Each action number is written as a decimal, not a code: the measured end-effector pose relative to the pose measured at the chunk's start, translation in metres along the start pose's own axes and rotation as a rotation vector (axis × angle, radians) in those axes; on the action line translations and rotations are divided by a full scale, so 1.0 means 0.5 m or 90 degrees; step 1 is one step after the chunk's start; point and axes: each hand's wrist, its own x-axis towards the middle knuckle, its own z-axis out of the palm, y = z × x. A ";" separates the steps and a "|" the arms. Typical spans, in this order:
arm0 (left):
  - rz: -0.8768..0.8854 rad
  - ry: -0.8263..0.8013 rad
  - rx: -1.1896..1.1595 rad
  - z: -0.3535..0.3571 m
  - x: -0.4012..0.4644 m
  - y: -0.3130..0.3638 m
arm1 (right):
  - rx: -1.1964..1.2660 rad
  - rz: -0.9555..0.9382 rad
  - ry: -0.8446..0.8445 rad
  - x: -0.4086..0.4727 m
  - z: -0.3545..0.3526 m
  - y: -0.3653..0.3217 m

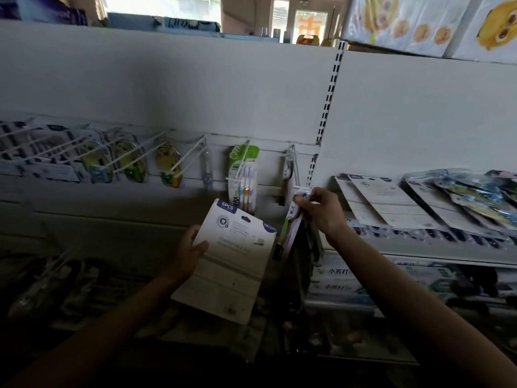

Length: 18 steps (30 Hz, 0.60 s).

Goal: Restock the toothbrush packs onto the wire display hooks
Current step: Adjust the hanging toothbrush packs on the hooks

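My left hand (pixel 190 252) grips the left edge of a large white 6PCS toothbrush pack (pixel 232 267), held tilted below the row of hooks. My right hand (pixel 321 210) pinches the top of a narrow toothbrush pack (pixel 291 231), seen edge-on, right at the tip of the rightmost wire hook (pixel 296 175). Whether the pack's hole is on the wire I cannot tell. One hook to the left, a green-topped pack (pixel 243 175) of several brushes hangs. Left of that, a hook (pixel 193 155) sticks out with nothing hanging at its front.
Further left hooks carry yellow-green children's brush packs (pixel 167 163) and dark packs (pixel 42 152). To the right, a shelf (pixel 419 247) bears flat white packs (pixel 386 197) and a pile of blister packs (pixel 475 197). Boxed goods fill the shelves below.
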 end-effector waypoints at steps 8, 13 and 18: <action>-0.008 0.002 0.014 -0.036 -0.021 -0.014 | -0.025 -0.067 -0.046 0.018 0.016 0.016; 0.003 -0.008 0.010 -0.033 -0.032 -0.004 | -0.060 -0.081 -0.043 0.022 0.028 -0.003; -0.008 -0.018 -0.001 -0.024 -0.016 -0.004 | -0.091 -0.078 -0.040 0.073 0.032 0.009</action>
